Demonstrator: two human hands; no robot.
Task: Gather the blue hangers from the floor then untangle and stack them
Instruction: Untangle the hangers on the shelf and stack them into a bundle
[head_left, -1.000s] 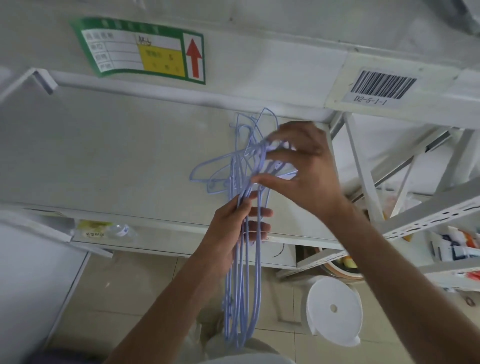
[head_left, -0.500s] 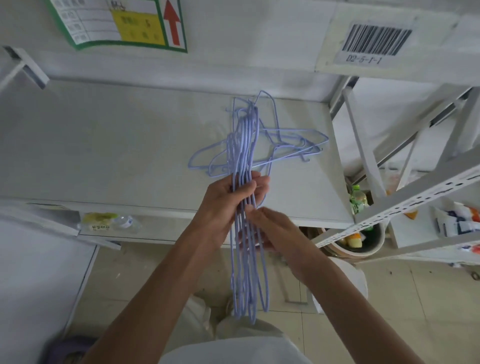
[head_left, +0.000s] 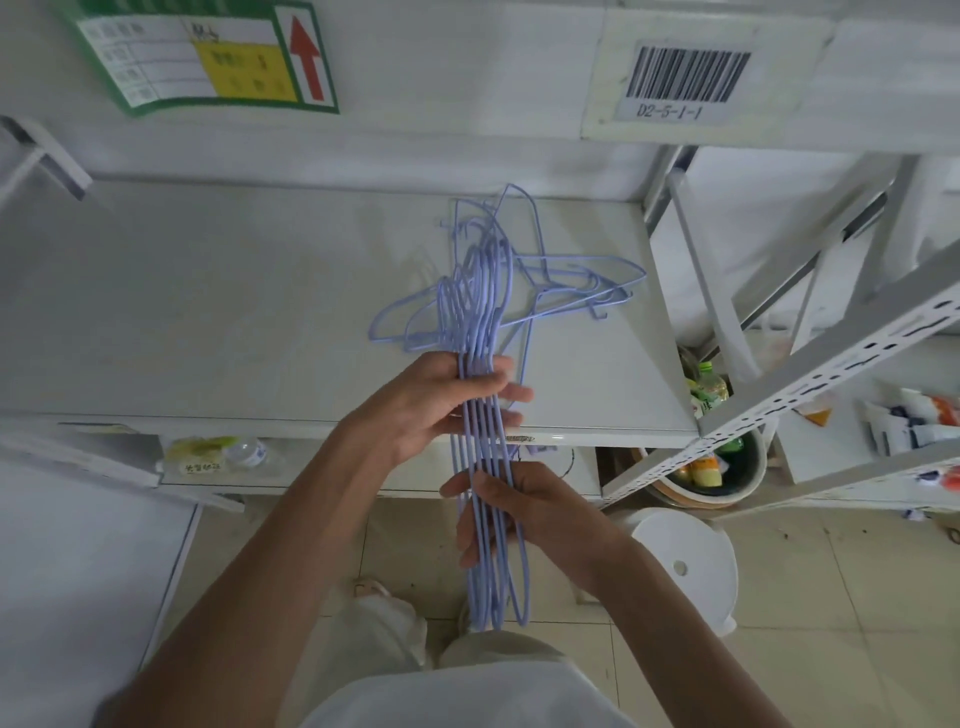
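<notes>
A bundle of several thin blue wire hangers (head_left: 480, 317) stands roughly upright in front of me, its hooks above the white shelf (head_left: 208, 322) and its lower ends hanging toward the floor. My left hand (head_left: 436, 400) is shut around the bundle's middle, at the shelf's front edge. Just below, my right hand (head_left: 511, 512) grips the same bundle's lower part, fingers wrapped across the wires. A few more blue hangers (head_left: 587, 288) lie loose on the shelf behind and to the right, tangled with the bundle's top.
A white metal rack frame (head_left: 810, 379) slants at the right, with a bin of bottles (head_left: 711, 467) under it. A white round stool (head_left: 685, 561) stands on the tiled floor by my right forearm. A barcode label (head_left: 685, 78) and green sign (head_left: 208, 57) hang above.
My right hand left the hangers' top, came down and now grips the bundle below my left hand. It slid a little lower in the last half second. The view tilted downward.
</notes>
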